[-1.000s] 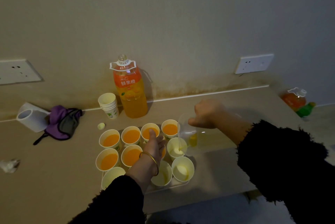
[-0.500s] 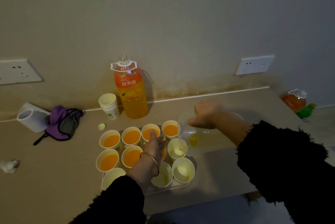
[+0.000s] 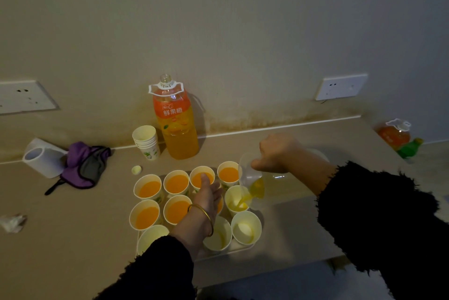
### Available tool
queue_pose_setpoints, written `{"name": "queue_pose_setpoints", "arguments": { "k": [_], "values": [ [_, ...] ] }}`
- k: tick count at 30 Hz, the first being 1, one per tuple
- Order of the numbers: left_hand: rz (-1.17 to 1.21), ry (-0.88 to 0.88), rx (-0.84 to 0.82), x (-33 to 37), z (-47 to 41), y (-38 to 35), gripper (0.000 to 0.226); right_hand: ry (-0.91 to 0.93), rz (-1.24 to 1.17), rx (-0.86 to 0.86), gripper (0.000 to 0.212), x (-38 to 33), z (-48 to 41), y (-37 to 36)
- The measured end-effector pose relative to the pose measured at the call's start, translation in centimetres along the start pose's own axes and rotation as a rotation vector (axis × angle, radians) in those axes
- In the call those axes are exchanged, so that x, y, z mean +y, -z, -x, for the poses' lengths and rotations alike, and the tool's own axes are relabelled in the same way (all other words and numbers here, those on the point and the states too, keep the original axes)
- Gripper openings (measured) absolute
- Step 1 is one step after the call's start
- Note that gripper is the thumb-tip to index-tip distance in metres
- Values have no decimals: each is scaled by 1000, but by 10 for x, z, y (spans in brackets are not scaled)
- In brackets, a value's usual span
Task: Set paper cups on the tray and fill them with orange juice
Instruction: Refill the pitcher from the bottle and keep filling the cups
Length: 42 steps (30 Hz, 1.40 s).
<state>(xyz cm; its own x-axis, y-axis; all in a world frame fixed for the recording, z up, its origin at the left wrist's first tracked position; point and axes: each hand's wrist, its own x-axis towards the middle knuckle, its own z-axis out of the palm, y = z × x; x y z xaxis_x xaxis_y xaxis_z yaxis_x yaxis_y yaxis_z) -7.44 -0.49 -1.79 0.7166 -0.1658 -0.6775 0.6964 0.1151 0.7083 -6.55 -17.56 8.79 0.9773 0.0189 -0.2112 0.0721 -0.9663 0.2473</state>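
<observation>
Orange shows in the filled cups [image 3: 148, 189] over the left and far parts of the tray [image 3: 239, 249]. Spare cups [image 3: 145, 141] and the uncapped bottle [image 3: 176, 124] are kept just behind the tray, presumably for reach. The left hand [image 3: 206, 192] is laid over the tray's middle, fingers straight and together, judged to steady the cups against tipping. At the tray's right side one cup [image 3: 237, 198] is being filled, and empties [image 3: 246, 226] wait at the near edge. The clear jug [image 3: 252, 178] is tilted low over that cup, likely to limit splashing. It is clamped in the curled fingers of the right hand [image 3: 274, 153].

Against half a second before, the stream is seen thicker and a yellow pool has formed in the cup. The left hand is unmoved.
</observation>
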Motion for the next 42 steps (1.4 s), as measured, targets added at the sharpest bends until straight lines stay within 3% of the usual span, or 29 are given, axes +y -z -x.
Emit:
{"name": "queue_pose_setpoints", "arguments": {
  "k": [42],
  "values": [
    [4, 8, 0, 5, 2, 0, 72, 10, -15, 16, 57, -3, 2, 3]
  ]
}}
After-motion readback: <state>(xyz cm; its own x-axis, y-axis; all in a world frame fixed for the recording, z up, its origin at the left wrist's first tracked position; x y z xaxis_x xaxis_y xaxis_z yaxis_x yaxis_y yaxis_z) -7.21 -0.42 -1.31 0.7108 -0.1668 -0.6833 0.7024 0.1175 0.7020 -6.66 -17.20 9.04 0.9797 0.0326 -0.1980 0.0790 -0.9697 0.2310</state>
